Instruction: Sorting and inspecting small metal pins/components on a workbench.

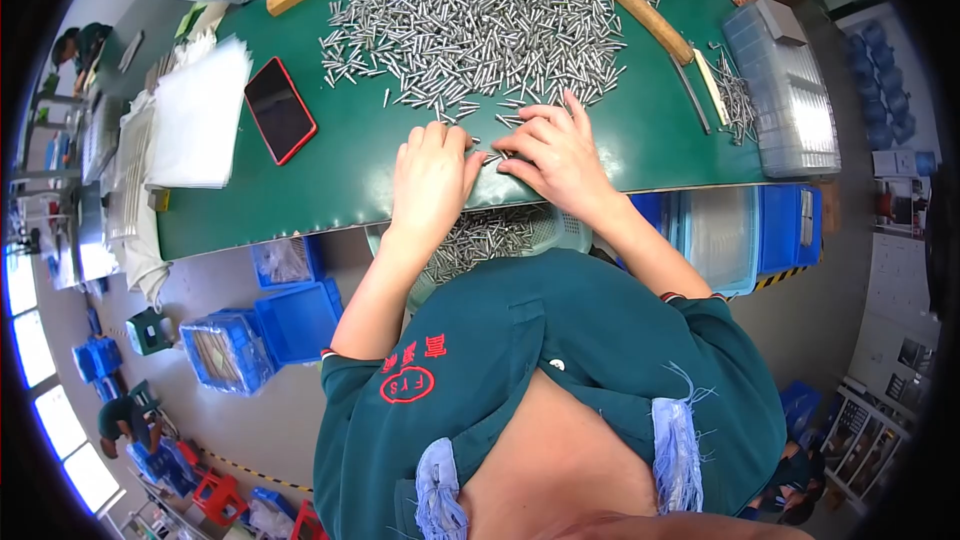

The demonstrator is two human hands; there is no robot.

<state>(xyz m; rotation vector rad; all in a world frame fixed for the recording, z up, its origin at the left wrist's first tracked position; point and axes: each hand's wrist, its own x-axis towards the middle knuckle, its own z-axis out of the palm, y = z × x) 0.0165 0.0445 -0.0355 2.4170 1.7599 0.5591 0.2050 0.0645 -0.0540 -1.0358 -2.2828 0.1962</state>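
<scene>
A large heap of small silvery metal pins (470, 25) covers the far middle of the green table. Close to the near edge, my left hand (430, 175) rests with curled fingers; a metal pin shows by its thumb and index fingertip. To its right, my right hand (560, 155) pinches metal pins (492, 157) between thumb and index finger, its other fingers lifted and bent. The fingertips of both hands nearly meet over these pins. Some loose pins lie just beyond the fingers. Below the edge, a pale green basket (572, 230) holds many more pins.
Wooden bars (640, 10) border the heap. Left on the green table (345, 185) lie a red-cased phone (280, 110) and white sheets (205, 120). Clear plastic trays (785, 90) are stacked at right, beside a small pin pile (737, 105). Blue bins (300, 320) stand below; other people are farther off.
</scene>
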